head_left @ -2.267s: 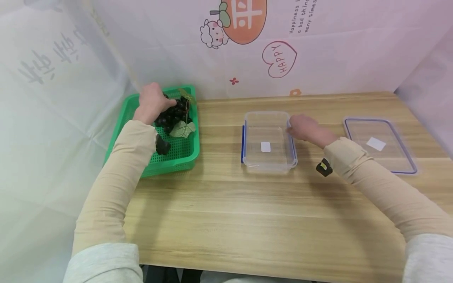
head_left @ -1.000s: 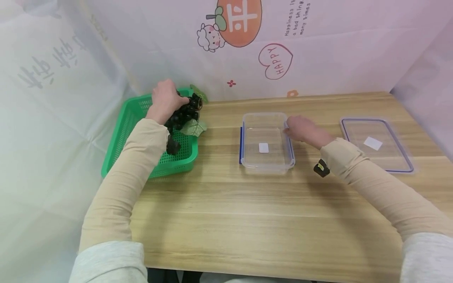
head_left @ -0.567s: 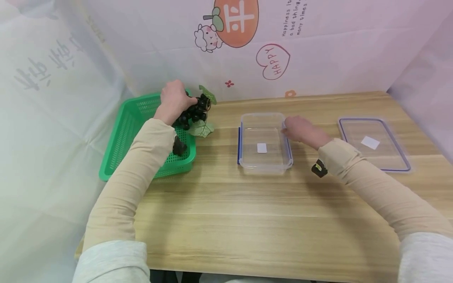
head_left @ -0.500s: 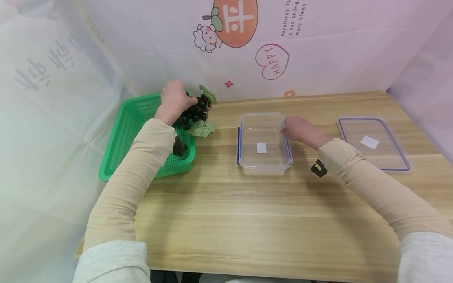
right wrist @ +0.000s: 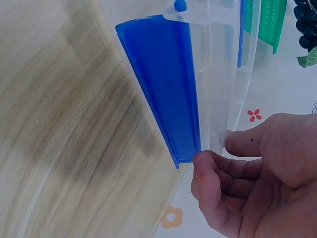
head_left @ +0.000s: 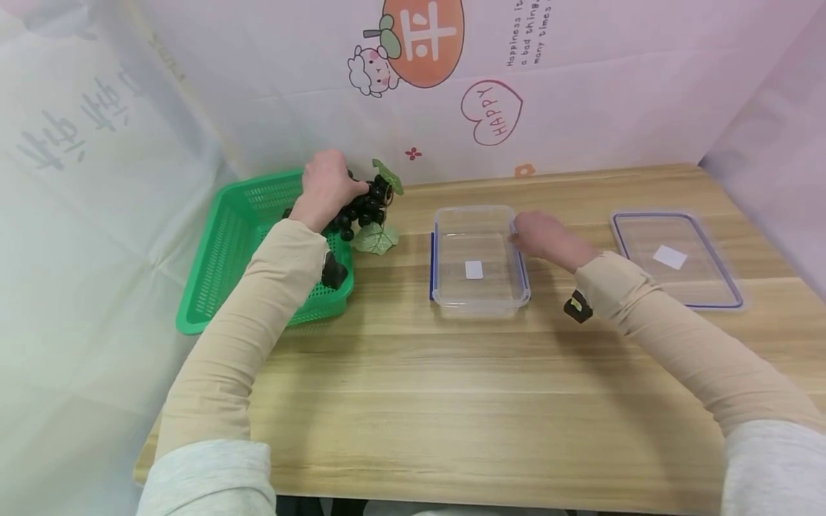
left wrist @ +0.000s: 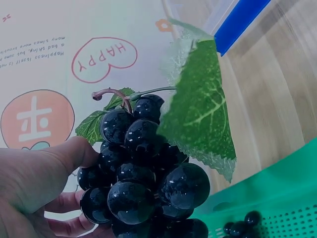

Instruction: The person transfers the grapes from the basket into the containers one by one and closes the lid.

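A bunch of dark grapes (left wrist: 133,183) with green leaves hangs from my left hand (head_left: 328,188), whose thumb and fingers grip its side. In the head view the bunch overlaps the right rim of the green plastic basket (head_left: 203,272), one leaf (head_left: 376,240) sticking out past it. More dark grapes (left wrist: 242,225) lie inside the basket in the left wrist view. My right hand (head_left: 548,238) pinches the right wall of a clear lidless food container (head_left: 480,294) near its far corner. Beside those fingers a blue side latch (right wrist: 163,84) hangs down.
To the right, a clear lid with a blue seal (head_left: 677,261) lies on the wooden table (head_left: 413,408). A printed white cloth (head_left: 594,93) closes off the back and both sides. Bare wood separates the basket from the container.
My left hand has lifted the grapes and carried them rightward, from inside the basket to over its right rim. The right hand keeps its hold on the container; the whole view has shifted slightly.
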Action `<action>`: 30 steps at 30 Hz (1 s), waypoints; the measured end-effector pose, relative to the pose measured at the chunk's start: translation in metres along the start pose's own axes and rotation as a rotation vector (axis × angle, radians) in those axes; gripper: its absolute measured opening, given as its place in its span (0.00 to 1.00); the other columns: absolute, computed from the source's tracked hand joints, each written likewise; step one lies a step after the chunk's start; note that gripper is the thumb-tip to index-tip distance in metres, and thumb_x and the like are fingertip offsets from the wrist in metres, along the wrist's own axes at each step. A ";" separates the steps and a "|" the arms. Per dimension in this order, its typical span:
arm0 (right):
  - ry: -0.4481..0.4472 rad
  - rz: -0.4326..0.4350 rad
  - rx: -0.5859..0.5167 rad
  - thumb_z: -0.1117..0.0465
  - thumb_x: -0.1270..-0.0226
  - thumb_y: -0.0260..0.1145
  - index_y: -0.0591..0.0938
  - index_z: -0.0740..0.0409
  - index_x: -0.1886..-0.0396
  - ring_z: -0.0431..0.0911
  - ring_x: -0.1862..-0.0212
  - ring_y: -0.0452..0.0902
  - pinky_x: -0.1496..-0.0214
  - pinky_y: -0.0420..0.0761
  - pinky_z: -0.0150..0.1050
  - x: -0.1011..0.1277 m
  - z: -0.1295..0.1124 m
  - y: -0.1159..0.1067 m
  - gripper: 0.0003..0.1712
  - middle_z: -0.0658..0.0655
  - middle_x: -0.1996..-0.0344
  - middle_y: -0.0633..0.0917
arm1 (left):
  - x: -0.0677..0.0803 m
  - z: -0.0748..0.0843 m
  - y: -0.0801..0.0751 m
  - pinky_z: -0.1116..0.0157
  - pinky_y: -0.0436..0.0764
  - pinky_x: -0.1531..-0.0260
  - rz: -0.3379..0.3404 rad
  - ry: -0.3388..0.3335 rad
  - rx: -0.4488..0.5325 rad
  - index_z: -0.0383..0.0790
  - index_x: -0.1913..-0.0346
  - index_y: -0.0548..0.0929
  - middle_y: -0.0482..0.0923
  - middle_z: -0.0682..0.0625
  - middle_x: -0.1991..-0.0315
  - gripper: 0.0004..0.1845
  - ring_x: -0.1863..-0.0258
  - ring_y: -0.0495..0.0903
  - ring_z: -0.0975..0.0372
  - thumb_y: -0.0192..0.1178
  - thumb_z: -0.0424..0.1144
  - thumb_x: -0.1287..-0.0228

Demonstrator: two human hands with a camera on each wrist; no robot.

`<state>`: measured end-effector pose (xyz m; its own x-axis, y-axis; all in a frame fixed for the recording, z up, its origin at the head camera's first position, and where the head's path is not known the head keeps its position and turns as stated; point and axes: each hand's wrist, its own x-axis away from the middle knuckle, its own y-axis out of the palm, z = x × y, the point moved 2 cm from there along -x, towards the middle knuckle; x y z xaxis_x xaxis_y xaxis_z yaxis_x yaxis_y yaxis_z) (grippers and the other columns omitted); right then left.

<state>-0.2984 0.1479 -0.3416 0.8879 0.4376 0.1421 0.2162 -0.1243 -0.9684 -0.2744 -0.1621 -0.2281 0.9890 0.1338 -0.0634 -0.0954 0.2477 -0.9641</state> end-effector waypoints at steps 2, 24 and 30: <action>-0.001 -0.001 -0.002 0.63 0.33 0.56 0.74 0.64 0.77 0.46 0.77 0.68 0.75 0.70 0.38 0.000 0.000 0.000 0.13 0.55 0.81 0.73 | 0.000 0.002 0.002 0.63 0.75 0.74 -0.008 -0.002 0.008 0.40 0.75 0.72 0.77 0.46 0.73 0.17 0.72 0.79 0.55 0.60 0.49 0.40; 0.003 -0.007 -0.019 0.63 0.32 0.54 0.73 0.61 0.81 0.46 0.78 0.69 0.75 0.72 0.37 0.005 -0.003 -0.005 0.16 0.55 0.82 0.74 | 0.002 0.021 0.015 0.64 0.73 0.75 0.000 0.069 0.038 0.40 0.77 0.70 0.70 0.50 0.81 0.17 0.78 0.75 0.58 0.62 0.47 0.40; 0.010 -0.018 -0.026 0.62 0.32 0.54 0.74 0.63 0.79 0.45 0.78 0.69 0.76 0.71 0.35 0.006 -0.003 -0.004 0.15 0.55 0.82 0.74 | 0.003 0.027 0.019 0.66 0.69 0.79 -0.012 0.082 0.024 0.44 0.83 0.62 0.61 0.54 0.88 0.23 0.83 0.70 0.60 0.62 0.47 0.40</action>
<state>-0.2926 0.1488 -0.3358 0.8877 0.4311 0.1619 0.2429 -0.1397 -0.9599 -0.2765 -0.1307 -0.2400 0.9959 0.0521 -0.0739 -0.0853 0.2719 -0.9585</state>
